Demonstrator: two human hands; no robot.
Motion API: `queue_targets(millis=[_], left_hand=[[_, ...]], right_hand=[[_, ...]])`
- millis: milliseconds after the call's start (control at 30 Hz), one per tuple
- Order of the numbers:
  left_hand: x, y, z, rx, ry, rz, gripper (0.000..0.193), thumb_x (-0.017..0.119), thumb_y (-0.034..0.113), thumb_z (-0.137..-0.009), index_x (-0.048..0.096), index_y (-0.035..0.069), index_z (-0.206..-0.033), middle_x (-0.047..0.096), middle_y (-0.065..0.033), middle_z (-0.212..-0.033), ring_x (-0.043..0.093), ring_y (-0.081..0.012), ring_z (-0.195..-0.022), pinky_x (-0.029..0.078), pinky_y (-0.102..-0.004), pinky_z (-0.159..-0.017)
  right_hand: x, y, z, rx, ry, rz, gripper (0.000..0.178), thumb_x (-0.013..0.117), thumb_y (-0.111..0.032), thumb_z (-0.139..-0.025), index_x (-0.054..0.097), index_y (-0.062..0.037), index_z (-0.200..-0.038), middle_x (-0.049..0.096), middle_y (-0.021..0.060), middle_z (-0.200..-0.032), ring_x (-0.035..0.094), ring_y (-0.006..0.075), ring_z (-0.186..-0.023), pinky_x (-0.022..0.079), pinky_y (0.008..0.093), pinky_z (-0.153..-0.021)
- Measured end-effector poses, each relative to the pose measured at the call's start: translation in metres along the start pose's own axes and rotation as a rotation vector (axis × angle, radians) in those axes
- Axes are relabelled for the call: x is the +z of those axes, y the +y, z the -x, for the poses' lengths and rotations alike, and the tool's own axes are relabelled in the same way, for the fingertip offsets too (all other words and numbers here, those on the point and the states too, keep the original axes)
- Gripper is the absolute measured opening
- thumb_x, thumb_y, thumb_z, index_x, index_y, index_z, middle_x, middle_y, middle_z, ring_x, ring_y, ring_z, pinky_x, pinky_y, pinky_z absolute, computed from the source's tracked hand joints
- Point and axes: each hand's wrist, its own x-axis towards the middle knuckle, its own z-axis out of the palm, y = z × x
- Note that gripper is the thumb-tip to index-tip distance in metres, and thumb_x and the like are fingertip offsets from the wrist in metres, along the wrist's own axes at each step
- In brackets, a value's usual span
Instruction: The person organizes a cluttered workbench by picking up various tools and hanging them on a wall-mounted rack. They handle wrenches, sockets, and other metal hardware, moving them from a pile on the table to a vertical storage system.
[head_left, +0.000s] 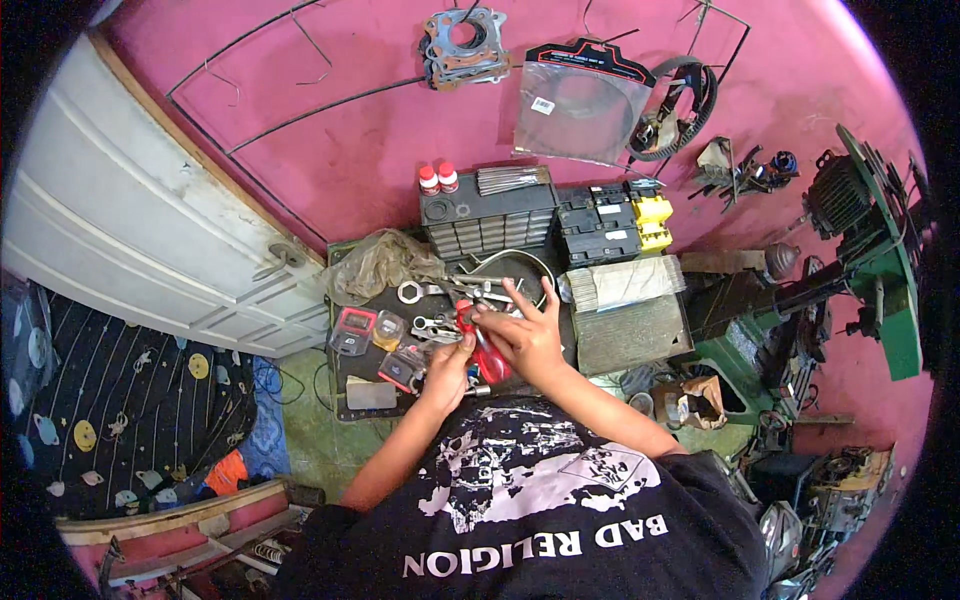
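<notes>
Two bare hands meet over a crowded workbench (571,345) around a red, partly translucent item (493,362), whose exact kind cannot be told. The item sits between the palms, above the bench's near half. The left hand (446,375) is curled at its left side, thumb raised; how firmly its fingers hold is hidden. The right hand (532,345) reaches across the item, two fingers fanned wide, others bent in toward its upper end; whether they pinch it cannot be told.

Beyond the hands lies a ring-ended wrench (410,292), with a crumpled plastic bag (385,265) at left. Nearer the bench's left edge are a red-trimmed clear box (351,331) and a small yellowish container (388,331). Two red-capped bottles (438,179) stand on a dark drawer unit (488,228) at the back, near yellow bins (653,222). Metal gaskets (464,48) hang on the pink wall (360,130).
</notes>
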Motion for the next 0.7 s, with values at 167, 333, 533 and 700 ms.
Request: queue_targets(millis=[167,333,533,700], left_hand=[[-0.005,0.02,-0.004,0.023,0.095,0.098,0.033,0.06,0.029,-0.103,0.068,-0.002,-0.113,0.073,-0.0076,-0.099,0.068,-0.0157,-0.09,0.054,-0.031,-0.083],[-0.006,0.0,-0.005,0.138,0.138,-0.154,0.036,0.06,0.026,-0.103,0.066,-0.003,-0.123,0.071,-0.0086,-0.115,0.064,-0.0126,-0.103,0.049,-0.0293,-0.094],[-0.015,-0.001,-0.003,0.091,-0.014,0.055,0.042,0.05,0.022,-0.107,0.051,0.001,-0.143,0.055,-0.0088,-0.143,0.048,-0.0183,-0.135,0.032,-0.0364,-0.115],[-0.014,-0.012,-0.002,0.092,-0.132,0.132,0.046,0.048,0.018,-0.106,0.042,0.002,-0.149,0.045,-0.0078,-0.153,0.038,-0.0193,-0.143,0.024,-0.0391,-0.121]], right_hand=[[-0.001,0.001,0.036,-0.139,-0.274,-0.104,0.039,0.079,-0.019,-0.075,0.075,-0.0296,-0.112,0.073,-0.0098,-0.118,0.054,0.0232,-0.134,0.018,0.066,-0.116],[0.006,0.002,0.02,-0.097,-0.154,0.017,0.041,0.078,-0.02,-0.078,0.073,-0.0297,-0.117,0.073,-0.0082,-0.119,0.051,0.0247,-0.138,0.019,0.0657,-0.116],[0.004,-0.003,0.011,-0.052,-0.053,-0.016,0.041,0.077,-0.017,-0.079,0.072,-0.0274,-0.119,0.074,-0.0048,-0.118,0.051,0.0249,-0.138,0.019,0.0652,-0.116],[0.003,0.0,0.006,-0.111,0.018,-0.01,0.042,0.075,-0.014,-0.079,0.073,-0.0266,-0.119,0.071,-0.005,-0.125,0.048,0.0283,-0.141,0.018,0.0672,-0.115]])
